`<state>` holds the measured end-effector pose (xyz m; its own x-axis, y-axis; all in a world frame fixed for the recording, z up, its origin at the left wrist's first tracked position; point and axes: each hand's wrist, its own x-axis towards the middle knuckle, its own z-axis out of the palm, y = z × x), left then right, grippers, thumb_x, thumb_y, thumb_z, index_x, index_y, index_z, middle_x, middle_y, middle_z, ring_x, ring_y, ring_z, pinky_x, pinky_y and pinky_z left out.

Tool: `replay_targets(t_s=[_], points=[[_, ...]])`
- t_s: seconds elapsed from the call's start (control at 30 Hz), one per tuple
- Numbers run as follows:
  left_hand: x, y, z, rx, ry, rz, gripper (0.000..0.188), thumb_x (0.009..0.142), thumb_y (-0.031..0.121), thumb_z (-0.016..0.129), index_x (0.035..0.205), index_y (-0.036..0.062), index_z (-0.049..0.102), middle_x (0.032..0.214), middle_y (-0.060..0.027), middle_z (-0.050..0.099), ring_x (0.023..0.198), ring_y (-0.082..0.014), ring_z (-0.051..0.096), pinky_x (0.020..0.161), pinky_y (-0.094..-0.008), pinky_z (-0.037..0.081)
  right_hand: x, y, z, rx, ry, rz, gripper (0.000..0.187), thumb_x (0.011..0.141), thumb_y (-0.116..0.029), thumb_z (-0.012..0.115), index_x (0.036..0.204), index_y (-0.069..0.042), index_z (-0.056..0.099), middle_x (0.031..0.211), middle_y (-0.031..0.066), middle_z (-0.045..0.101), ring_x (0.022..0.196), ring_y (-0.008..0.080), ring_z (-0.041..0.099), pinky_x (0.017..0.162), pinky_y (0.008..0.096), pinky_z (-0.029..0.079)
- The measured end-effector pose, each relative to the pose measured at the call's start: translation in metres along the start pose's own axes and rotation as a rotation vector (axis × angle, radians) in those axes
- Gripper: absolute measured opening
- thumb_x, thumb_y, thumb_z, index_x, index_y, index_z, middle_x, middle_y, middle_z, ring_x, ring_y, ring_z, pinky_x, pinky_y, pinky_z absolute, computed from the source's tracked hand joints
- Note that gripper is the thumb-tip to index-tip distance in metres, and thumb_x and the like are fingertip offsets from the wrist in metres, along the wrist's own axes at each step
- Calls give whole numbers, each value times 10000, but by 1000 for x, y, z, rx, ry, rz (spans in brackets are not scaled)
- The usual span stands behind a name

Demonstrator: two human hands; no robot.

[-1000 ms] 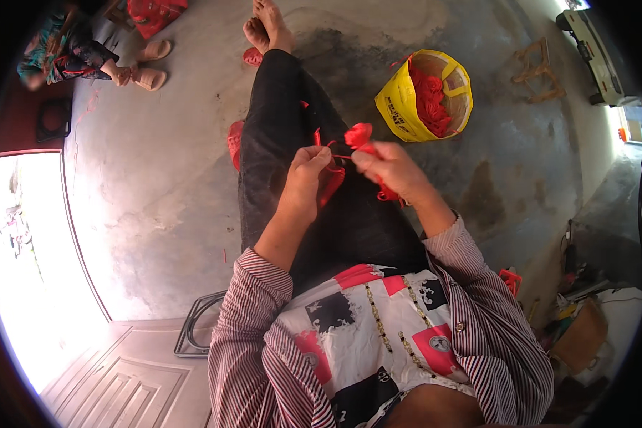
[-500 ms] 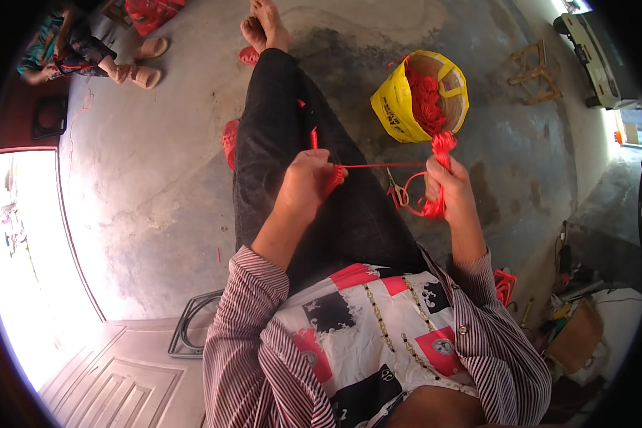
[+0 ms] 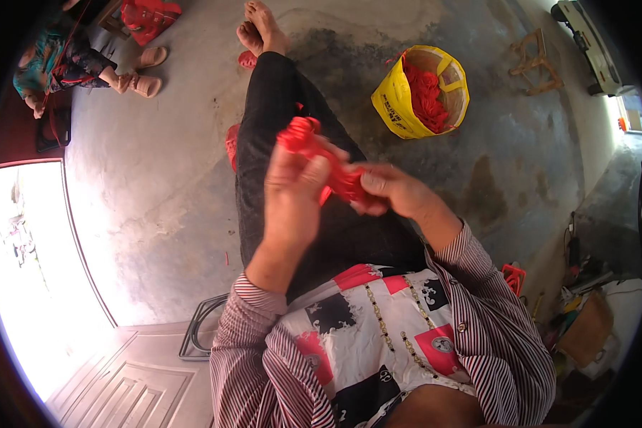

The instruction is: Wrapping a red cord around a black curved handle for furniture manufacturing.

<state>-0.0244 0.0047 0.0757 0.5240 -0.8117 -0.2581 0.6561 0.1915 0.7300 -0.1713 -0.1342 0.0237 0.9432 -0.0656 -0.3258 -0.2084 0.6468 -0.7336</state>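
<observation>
A bundle of red cord stretches between my two hands above my lap, slightly blurred by motion. My left hand is closed around its upper left part, with looped ends sticking out above the fingers. At the bundle's lower right end, my right hand grips it, thumb on top. My dark trousers lie beneath both hands. The scissors that showed beside the right hand earlier are not visible now.
A yellow bag holding red cord bundles stands on the concrete floor ahead to the right. A wooden frame lies beyond it. Another person sits at far left near a red bag. Red bundles lie beside my leg.
My right hand has moved left with the cord bundle, meeting my left hand, which now grips it too. The taut strand between the hands no longer shows. The other person's arm has moved lower.
</observation>
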Motion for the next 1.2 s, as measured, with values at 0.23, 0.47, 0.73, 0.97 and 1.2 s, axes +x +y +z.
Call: replay_targets(t_s=[0.23,0.47,0.73,0.97,1.2], points=[[35,0,-58,1830,-125,651,163,704,-9,634,840,78,659,915,-94,550,888,-272,604,757,-358,516,43,-15,-22,-740,339,-275,196,834,-117,663,996,-10,692,877,21,587,761,102,537,712,238,440],[42,-33,-49,1622,-49,714,201,740,31,639,940,49,652,959,-123,601,781,-328,625,716,-403,526,54,6,-25,-1313,325,-482,261,730,-217,747,906,-34,685,1175,100,596,1075,289,561,928,370,459],[20,-49,-57,652,-48,-269,130,896,134,663,967,26,671,848,-17,645,770,-100,575,688,-238,459,-44,-50,-37,-395,255,-395,131,741,-88,651,813,-60,546,1017,145,659,997,230,626,947,413,443],[-8,-63,-54,796,-186,-171,183,871,92,696,1026,-2,677,843,-6,662,790,-65,577,753,-225,469,-82,-55,-31,80,67,-747,220,742,-224,588,858,-104,444,783,61,565,711,219,537,880,445,451],[-14,-72,-52,972,-158,-94,200,852,74,709,1022,-26,673,858,-11,671,788,-56,560,737,-228,468,-91,-27,71,330,-122,-351,270,748,-142,672,884,-86,446,737,53,522,650,165,494,591,295,383]])
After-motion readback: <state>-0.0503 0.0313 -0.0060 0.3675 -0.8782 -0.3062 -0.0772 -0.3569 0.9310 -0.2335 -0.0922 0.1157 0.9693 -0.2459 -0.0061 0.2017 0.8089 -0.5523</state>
